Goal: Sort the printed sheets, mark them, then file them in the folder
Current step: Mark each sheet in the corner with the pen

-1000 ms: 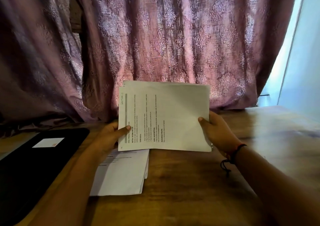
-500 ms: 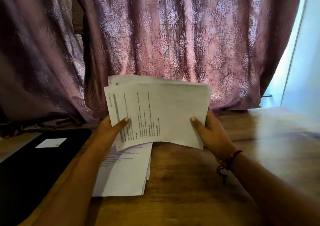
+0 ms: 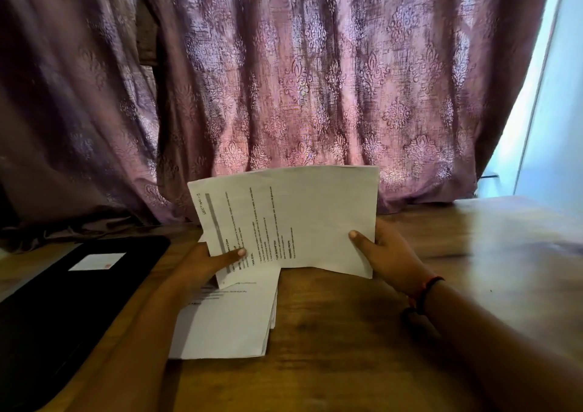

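You hold a bundle of printed sheets upright above the tabletop, pinched at both ends. Your left grip is closed on the left end, with the left thumb on the printed face. Your right grip is closed on the right end, with the right thumb in front. The bundle's long axis runs from one grip to the other. The page head, with its grey bar and a handwritten note, points toward your left grip, so the lines of text run up and down.

A second ago the bundle sat square and level between the grips, and half a second ago its upper left corner was fanned open. Now the front sheet slants. Its end by the left grip dips until the lower corner overlaps the stack lying flat just below that grip. The end at the right grip stays higher.

By count there are two grips, one held bundle whose number of sheets cannot be told, and one stack on the tabletop. There is also one black folder well out to the left of the left grip, bearing one white label. A dark band circles the wrist behind the right grip. A patterned mauve curtain hangs beyond both grips.
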